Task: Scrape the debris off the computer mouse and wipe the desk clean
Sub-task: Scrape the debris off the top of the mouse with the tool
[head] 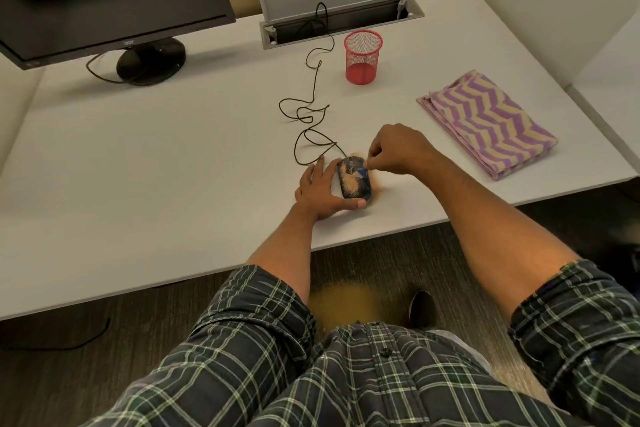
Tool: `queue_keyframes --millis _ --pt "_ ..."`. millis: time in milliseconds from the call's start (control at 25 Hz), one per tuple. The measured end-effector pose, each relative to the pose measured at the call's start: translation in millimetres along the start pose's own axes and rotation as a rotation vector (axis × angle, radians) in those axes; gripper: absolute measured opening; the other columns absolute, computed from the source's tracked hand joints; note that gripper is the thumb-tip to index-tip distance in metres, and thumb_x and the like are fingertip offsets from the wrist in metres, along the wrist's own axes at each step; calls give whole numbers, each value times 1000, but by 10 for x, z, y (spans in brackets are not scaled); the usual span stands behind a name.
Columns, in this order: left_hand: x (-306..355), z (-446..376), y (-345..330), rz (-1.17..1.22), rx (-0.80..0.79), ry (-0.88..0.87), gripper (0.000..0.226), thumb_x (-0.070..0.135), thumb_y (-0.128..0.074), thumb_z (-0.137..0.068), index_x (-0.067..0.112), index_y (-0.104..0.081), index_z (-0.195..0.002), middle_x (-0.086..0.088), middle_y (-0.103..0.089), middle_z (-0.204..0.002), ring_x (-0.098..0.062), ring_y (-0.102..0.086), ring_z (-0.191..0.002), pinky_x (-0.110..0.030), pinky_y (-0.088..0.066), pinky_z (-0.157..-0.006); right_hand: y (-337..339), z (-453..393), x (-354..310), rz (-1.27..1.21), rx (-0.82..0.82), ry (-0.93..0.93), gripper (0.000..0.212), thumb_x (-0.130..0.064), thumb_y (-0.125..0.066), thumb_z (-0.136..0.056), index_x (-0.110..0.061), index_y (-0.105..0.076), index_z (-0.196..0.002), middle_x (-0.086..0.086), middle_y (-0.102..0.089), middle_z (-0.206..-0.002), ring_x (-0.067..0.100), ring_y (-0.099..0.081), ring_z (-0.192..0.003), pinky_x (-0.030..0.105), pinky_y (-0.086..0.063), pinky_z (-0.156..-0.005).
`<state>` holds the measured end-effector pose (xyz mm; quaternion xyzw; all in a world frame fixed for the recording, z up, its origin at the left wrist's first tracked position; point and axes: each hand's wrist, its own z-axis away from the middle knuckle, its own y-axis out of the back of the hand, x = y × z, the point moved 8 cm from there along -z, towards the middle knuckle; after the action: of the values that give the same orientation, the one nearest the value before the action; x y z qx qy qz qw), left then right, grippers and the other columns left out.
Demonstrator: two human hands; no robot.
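Two hands work mid-scrape: the left hand [320,189] braces, fingers straight, the dark sand-coated corded mouse [355,182] near the white desk's [173,166] front edge, the right hand [398,149] pinches a small blue scraper [361,172] (folded purple-striped cloth [485,121] untouched, wiping pending).

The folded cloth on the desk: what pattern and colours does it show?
Purple and cream zigzag stripes on the cloth, head view.
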<state>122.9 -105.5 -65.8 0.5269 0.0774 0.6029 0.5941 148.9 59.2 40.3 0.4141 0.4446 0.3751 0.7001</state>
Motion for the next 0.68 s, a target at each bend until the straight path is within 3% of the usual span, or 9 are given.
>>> queue_keyframes --millis 160,360,600,680 --pt "-6 -6 -5 1 -2 1 121 75 -75 -66 45 -2 -158 10 15 -167 -19 14 -153 -54 -5 -121 45 -9 11 34 91 -16 19 -35 -71 -85 -20 -80 -94 -3 -74 -84 15 -61 -71 27 -45 -62" --pt "-5 -20 -1 -6 -3 -4 121 75 -75 -66 45 -2 -158 10 15 -167 -20 14 -153 -54 -6 -121 -19 -16 -78 30 55 31 19 -35 -68 -87 -21 -79 -93 -3 -74 -86 15 -62 -74 27 -46 -61" --pt "-13 -16 -14 5 -1 -3 120 75 -75 -66 47 -3 -157 12 15 -167 -18 14 -153 -52 -4 -121 54 -27 64 147 91 -109 19 -31 -74 -80 -16 -76 -93 2 -72 -82 21 -64 -70 28 -46 -60" --pt "-11 -17 -9 0 -5 -5 121 75 -75 -66 47 -1 -157 11 15 -167 -19 14 -153 -53 -4 -121 54 -36 58 55 86 -91 19 -33 -74 -81 -18 -78 -92 1 -73 -82 19 -64 -70 26 -44 -58"
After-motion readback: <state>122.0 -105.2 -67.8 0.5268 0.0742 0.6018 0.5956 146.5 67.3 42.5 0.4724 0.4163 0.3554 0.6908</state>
